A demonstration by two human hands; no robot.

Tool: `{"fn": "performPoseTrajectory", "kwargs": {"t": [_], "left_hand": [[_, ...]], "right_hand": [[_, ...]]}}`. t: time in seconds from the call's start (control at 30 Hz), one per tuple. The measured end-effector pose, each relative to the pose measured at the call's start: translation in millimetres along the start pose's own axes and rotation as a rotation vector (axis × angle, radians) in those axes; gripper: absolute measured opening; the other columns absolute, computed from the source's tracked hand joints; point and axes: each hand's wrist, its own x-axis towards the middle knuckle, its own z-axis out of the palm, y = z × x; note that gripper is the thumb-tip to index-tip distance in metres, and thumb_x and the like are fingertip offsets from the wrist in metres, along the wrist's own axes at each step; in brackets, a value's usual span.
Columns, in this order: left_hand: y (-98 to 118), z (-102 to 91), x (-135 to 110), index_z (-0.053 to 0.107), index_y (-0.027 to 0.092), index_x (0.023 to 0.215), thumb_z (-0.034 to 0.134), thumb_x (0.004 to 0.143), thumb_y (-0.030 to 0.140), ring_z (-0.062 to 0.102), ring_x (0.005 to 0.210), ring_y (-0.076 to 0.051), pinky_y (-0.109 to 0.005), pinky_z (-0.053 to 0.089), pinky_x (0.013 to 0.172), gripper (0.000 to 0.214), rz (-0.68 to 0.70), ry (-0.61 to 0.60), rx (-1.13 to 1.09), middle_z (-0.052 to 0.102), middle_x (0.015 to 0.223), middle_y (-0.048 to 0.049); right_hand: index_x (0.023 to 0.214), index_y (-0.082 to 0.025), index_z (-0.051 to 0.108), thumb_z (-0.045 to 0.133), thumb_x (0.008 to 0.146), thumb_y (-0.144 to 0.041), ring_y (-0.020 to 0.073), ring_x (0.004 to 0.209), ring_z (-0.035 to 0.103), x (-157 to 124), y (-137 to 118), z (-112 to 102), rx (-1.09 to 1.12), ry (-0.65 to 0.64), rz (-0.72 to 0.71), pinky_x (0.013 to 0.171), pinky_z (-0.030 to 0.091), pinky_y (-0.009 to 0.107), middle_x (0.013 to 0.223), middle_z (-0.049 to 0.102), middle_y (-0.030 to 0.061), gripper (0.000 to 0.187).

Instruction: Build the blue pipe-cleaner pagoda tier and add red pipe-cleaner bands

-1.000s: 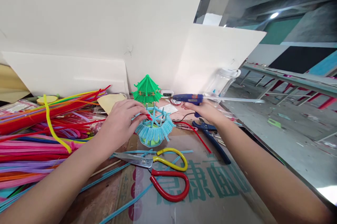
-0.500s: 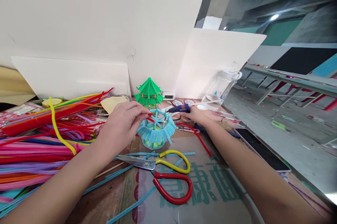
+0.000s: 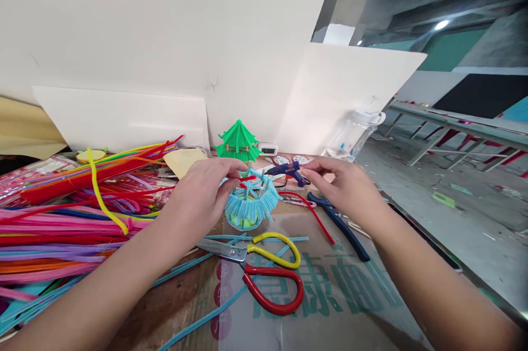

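My left hand (image 3: 208,188) pinches a short red pipe cleaner piece (image 3: 248,179) over the light-blue fringed ring of a small model pavilion (image 3: 252,205). The pavilion's green pointed roof (image 3: 238,141) rises behind, and my fingers hide part of the structure. My right hand (image 3: 344,183) is beside the back end of a blue glue gun (image 3: 289,169), with thumb and forefinger curved and slightly apart. The glue gun's nozzle points left toward the pavilion. Nearer to me lie scissors (image 3: 264,274) with one yellow and one red handle.
Bundles of coloured pipe cleaners (image 3: 61,230) cover the left side. Dark-blue pliers (image 3: 340,224) and a bent red pipe cleaner (image 3: 319,219) lie at right. White boards (image 3: 165,37) stand behind, near a clear jug (image 3: 355,133). A phone (image 3: 424,235) is partly behind my right forearm.
My right hand has come away from the glue gun's handle, up and toward me, uncovering the pliers. My left hand still holds the red piece at the pavilion. The view has shifted slightly.
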Motion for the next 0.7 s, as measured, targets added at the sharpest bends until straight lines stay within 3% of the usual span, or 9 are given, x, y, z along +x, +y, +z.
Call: {"fn": "performPoseTrajectory", "kwargs": {"t": [0.13,0.27,0.47,0.7], "left_hand": [[5.3,1.0,-1.5,0.058,0.021,0.118,0.061,0.097,0.018,0.069,0.097,-0.022,-0.036,0.052,0.086,0.021,0.059,0.040,0.041,0.074,0.103,-0.0022],[8.5,-0.5,0.2,0.056,0.022,0.114,0.060,0.098,0.020,0.069,0.094,-0.022,-0.036,0.052,0.085,0.017,0.130,0.045,0.068,0.074,0.100,-0.0017],[5.2,2.4,0.9,0.057,0.019,0.115,0.056,0.100,0.021,0.068,0.100,-0.022,-0.039,0.051,0.092,0.015,0.144,0.034,0.046,0.074,0.104,-0.0050],[-17.7,-1.5,5.6,0.070,0.023,0.111,0.056,0.100,0.026,0.058,0.125,-0.027,-0.050,0.043,0.106,0.018,0.077,-0.098,0.082,0.066,0.127,-0.0088]], "right_hand": [[0.099,-0.019,0.072,0.064,0.098,-0.023,0.0202,0.088,0.068,5.0,-51.8,6.1,0.183,0.171,-0.445,0.079,0.051,0.032,0.095,0.076,0.0057,0.010],[0.097,-0.016,0.073,0.058,0.101,-0.023,0.0249,0.091,0.063,11.7,-69.9,23.5,0.085,0.222,-0.637,0.081,0.051,0.039,0.094,0.074,0.0100,0.017],[0.093,-0.015,0.070,0.061,0.098,-0.020,0.0244,0.088,0.059,12.9,-68.1,36.4,0.110,0.228,-0.614,0.079,0.048,0.039,0.090,0.071,0.0097,0.012],[0.092,-0.020,0.066,0.059,0.099,-0.020,0.0251,0.093,0.059,9.2,-57.1,43.5,0.138,0.157,-0.486,0.083,0.047,0.040,0.092,0.068,0.0075,0.010]]}}
